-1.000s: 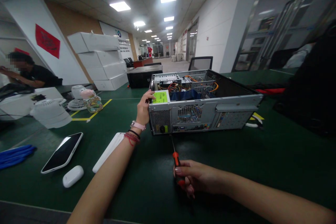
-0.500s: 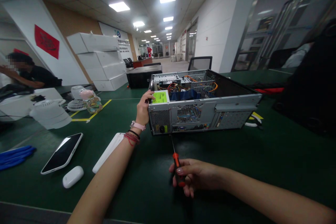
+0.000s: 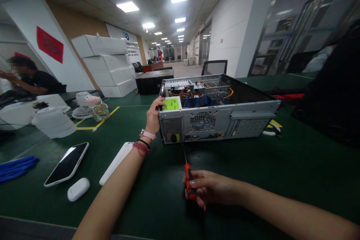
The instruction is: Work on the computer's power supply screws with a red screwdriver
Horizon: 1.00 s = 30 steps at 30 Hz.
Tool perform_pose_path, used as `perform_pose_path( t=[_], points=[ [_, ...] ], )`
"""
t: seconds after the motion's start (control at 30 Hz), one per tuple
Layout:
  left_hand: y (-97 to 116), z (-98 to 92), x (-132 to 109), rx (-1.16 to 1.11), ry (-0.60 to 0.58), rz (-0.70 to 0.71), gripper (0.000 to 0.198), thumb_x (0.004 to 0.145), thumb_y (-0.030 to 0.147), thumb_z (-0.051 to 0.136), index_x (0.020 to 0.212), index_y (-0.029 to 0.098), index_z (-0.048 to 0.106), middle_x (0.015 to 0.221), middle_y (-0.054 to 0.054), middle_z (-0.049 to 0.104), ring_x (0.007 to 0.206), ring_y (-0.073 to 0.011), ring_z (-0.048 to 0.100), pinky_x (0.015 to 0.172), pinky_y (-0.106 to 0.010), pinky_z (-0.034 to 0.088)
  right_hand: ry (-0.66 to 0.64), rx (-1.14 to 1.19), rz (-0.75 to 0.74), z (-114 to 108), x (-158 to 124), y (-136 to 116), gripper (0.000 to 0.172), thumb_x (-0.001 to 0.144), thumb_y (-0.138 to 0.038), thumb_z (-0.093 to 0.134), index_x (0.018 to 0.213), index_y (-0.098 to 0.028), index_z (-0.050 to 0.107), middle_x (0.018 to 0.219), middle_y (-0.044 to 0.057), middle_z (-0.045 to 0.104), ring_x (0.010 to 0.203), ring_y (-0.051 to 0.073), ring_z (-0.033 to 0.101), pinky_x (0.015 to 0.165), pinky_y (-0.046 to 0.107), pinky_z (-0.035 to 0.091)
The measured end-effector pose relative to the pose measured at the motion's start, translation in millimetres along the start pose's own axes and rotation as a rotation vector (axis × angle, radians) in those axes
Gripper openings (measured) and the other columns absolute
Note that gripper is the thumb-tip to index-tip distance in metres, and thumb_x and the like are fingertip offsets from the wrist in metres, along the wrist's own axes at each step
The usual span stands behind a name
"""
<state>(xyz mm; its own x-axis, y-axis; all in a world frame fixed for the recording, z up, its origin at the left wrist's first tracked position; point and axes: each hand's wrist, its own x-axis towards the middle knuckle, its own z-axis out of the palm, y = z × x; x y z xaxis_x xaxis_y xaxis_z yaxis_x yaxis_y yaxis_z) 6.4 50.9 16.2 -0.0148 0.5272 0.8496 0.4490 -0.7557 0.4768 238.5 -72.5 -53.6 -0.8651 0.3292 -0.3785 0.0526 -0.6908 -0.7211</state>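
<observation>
An open computer case (image 3: 222, 120) lies on its side on a green table, with its rear panel facing me. Inside it are cables, and a power supply (image 3: 172, 104) with a bright green label sits at the near left corner. My left hand (image 3: 154, 114) grips that corner, fingers bent over the top edge. In my right hand (image 3: 206, 187) is a screwdriver (image 3: 189, 180) with an orange and black handle, held between thumb and fingers. Its thin shaft points away toward the lower edge of the rear panel, below the power socket; whether the tip touches cannot be made out.
On the left lie a phone (image 3: 67, 164), a white earphone case (image 3: 78, 189), a white slab-like object (image 3: 116, 163) partly under my forearm, and blue gloves (image 3: 17, 168). Pliers (image 3: 271, 131) lie right of the case. White boxes (image 3: 109, 71) are stacked behind; a person (image 3: 30, 75) sits far left.
The screwdriver handle has turned slightly in my right hand, and the fingers have shifted a little around it. My left hand and the computer case stay in place.
</observation>
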Motion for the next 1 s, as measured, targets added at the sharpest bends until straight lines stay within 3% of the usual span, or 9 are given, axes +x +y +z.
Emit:
perform_pose_path(
  t=[0.27,0.5,0.63,0.8,1.0],
  points=[
    [0.0,0.0,-0.2,0.006,-0.004,0.003,0.046,0.090,0.048,0.021,0.086,0.019,0.057,0.115,-0.007,0.061,0.123,-0.0223,0.047,0.104,-0.041,0.036,0.088,-0.033,-0.067,6.7,0.1,2.3,0.042,0.068,-0.035,0.073,0.094,-0.018,0.045,0.067,-0.005,0.059,0.043,0.003,0.050,0.047,0.019,0.043],
    [1.8,0.3,-0.1,-0.008,0.002,-0.013,0.044,0.089,0.046,0.023,0.083,0.020,0.057,0.113,-0.007,0.062,0.122,-0.0225,0.048,0.104,-0.043,0.036,0.100,-0.051,-0.070,5.1,0.6,5.4,0.044,0.068,-0.042,0.072,0.091,-0.019,0.042,0.072,-0.004,0.058,0.044,0.005,0.053,0.048,0.021,0.045],
    [-0.5,0.4,0.1,-0.024,0.002,-0.010,0.042,0.089,0.045,0.024,0.085,0.019,0.057,0.113,-0.008,0.061,0.121,-0.0224,0.048,0.104,-0.042,0.035,0.045,-0.034,-0.048,4.1,0.9,3.5,0.042,0.068,-0.040,0.072,0.091,-0.018,0.044,0.076,-0.003,0.059,0.049,0.007,0.057,0.049,0.023,0.046],
    [-0.6,0.9,0.0,-0.039,0.004,-0.006,0.040,0.089,0.043,0.025,0.084,0.019,0.057,0.113,-0.008,0.061,0.120,-0.0226,0.049,0.104,-0.042,0.035,-0.006,-0.026,-0.057,5.2,-1.6,0.4,0.039,0.072,-0.036,0.069,0.096,-0.017,0.045,0.099,0.006,0.063,0.054,0.009,0.060,0.049,0.022,0.045],
    [-0.9,0.1,-0.4,0.017,-0.007,-0.008,0.042,0.090,0.044,0.021,0.084,0.020,0.056,0.115,-0.007,0.060,0.122,-0.0222,0.048,0.104,-0.042,0.036,-0.034,0.008,-0.058,1.1,-2.8,1.0,0.040,0.069,-0.024,0.066,0.104,-0.017,0.048,0.093,0.002,0.060,0.054,0.008,0.058,0.049,0.022,0.040]
  ],
)
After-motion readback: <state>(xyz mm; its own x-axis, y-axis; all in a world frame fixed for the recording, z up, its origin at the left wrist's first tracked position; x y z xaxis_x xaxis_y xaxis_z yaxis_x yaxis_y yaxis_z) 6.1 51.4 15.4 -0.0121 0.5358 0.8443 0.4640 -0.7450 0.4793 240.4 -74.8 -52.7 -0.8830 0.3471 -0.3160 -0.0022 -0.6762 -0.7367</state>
